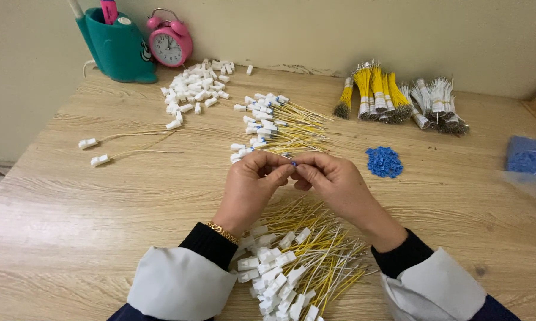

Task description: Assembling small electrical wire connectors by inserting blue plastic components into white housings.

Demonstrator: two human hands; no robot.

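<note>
My left hand and my right hand meet fingertip to fingertip above the middle of the wooden table. Between the pinched fingertips sits a small blue piece on a thin wire; the rest of it is hidden by my fingers. Under my wrists lies a heap of yellow wires with white connectors. Just beyond my hands is a second pile of yellow wires with white and blue ends. A small heap of blue pieces lies to the right of my right hand.
Loose white connectors lie at the back left, with two single wired connectors nearer the left. Bundles of yellow and white wires rest by the wall. A teal holder, a pink alarm clock and a blue bag stand around the edges.
</note>
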